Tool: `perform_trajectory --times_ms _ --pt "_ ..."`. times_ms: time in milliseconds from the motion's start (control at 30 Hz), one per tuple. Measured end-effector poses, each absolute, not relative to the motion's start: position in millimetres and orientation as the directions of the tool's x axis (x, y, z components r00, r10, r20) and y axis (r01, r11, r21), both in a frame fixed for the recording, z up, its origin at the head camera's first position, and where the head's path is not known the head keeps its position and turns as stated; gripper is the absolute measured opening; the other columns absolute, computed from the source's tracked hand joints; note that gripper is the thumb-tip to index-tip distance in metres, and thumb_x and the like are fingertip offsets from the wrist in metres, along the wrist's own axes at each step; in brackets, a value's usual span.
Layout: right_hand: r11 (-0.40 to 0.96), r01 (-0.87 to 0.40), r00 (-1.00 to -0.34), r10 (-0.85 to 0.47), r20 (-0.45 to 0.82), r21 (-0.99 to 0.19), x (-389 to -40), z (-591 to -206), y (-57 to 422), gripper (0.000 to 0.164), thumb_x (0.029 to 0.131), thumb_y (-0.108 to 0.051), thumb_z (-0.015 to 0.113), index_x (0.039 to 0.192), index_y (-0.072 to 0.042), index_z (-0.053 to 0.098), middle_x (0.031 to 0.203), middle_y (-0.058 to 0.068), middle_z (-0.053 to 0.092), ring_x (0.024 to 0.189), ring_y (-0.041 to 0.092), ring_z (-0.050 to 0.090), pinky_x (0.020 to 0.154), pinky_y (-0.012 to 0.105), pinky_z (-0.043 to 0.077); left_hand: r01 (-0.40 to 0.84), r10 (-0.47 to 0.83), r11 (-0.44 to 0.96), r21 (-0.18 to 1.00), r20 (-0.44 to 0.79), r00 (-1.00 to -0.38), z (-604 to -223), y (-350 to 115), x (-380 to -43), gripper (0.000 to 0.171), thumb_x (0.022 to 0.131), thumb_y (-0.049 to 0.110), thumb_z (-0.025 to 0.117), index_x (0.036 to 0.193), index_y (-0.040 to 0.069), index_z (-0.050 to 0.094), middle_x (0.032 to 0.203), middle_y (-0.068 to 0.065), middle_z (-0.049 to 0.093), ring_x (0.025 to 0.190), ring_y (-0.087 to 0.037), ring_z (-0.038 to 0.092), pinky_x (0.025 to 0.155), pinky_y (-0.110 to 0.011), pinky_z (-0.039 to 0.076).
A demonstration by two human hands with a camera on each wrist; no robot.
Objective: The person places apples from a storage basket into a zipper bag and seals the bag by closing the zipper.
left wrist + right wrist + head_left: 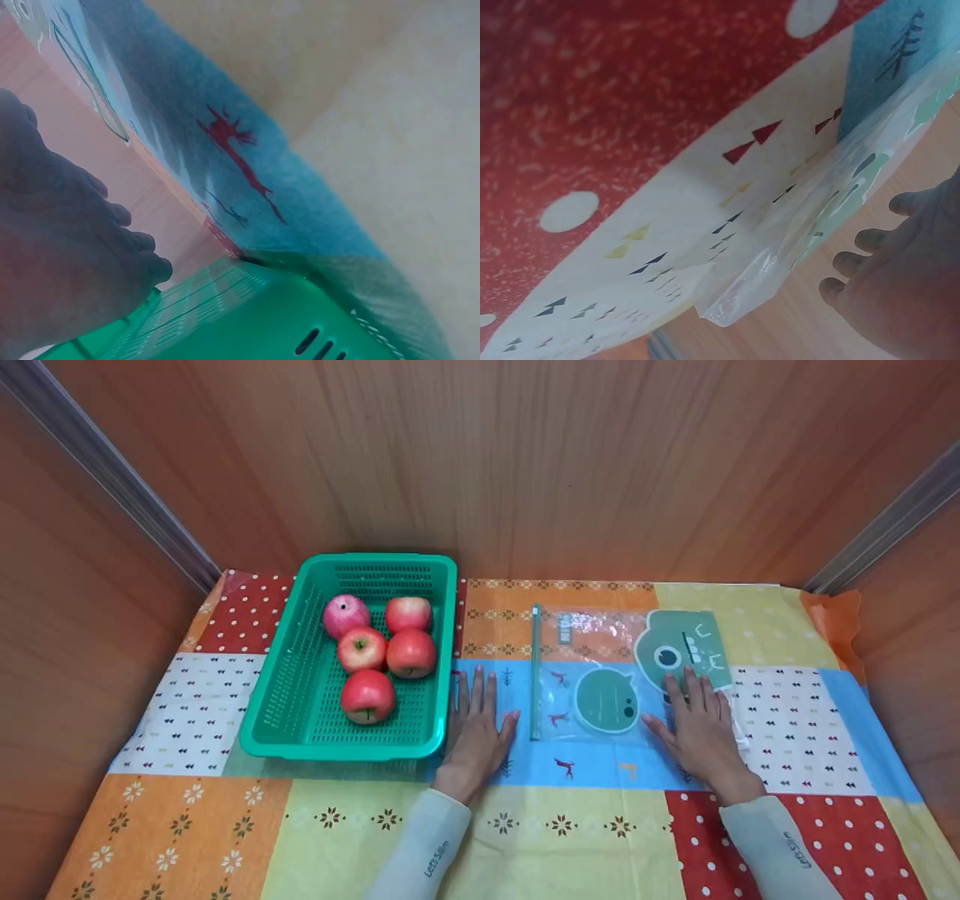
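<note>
Seemingly, no grasp is begun: left hand (477, 737), fingers straight, lies beside the basket (337, 751) of apples (367, 697); right hand (703, 739), likewise, over the bag (606, 701). Lifting the bag likely calls for a pinch.

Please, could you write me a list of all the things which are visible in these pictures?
rectangular green plastic basket: one, green, left half of the cloth
round apples: five, red, one pinker, inside the basket
flat clear plastic bag: one, transparent with green cartoon prints, right of the basket
patchwork tablecloth: one, multicoloured, under basket and bag
wood-grain panels: three, brown, back, left and right
long metallic strips: two, grey, panel corners
long sleeves with dark lettering: two, pale, on the forearms
bare left grip: one, beside the basket's right side
bare right grip: one, over the bag's lower right part
</note>
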State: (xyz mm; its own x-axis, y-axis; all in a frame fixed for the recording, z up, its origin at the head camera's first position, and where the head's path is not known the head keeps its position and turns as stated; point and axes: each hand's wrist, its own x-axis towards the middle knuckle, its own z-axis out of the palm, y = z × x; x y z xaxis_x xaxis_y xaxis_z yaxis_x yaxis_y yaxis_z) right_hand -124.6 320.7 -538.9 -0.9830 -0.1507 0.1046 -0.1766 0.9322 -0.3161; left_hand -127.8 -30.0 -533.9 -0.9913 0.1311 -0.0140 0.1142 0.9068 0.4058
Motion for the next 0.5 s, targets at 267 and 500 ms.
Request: perform_trajectory --times_ms 267,500 --pt "0.929 -0.18 -0.982 -0.153 0.108 -0.322 -123.5 -541.1 320.7 0.081 0.104 -0.043 0.062 0.164 0.001 0.03 0.17 0.03 0.019 0.156 0.056 0.013 0.124 0.071 0.011 0.11 0.125 0.912 0.394 -0.011 -0.992 -531.7 -28.9 -127.5 0.074 0.11 0.048 0.049 0.167 0.007 0.026 0.175 -0.016 0.019 0.161 -0.043 0.014 0.13 -0.057 0.017" --pt "0.941 -0.165 -0.986 -0.149 0.074 -0.295 -121.2 -540.9 314.9 0.081 0.105 -0.044 0.06 0.165 0.0 0.029 0.171 0.029 0.02 0.156 0.055 0.014 0.125 0.07 0.01 0.105 0.123 0.926 0.362 -0.025 -0.992 -530.3 -26.6 -125.8 0.077 0.109 0.053 0.047 0.169 0.011 0.023 0.177 -0.013 0.018 0.162 -0.042 0.012 0.13 -0.057 0.015"
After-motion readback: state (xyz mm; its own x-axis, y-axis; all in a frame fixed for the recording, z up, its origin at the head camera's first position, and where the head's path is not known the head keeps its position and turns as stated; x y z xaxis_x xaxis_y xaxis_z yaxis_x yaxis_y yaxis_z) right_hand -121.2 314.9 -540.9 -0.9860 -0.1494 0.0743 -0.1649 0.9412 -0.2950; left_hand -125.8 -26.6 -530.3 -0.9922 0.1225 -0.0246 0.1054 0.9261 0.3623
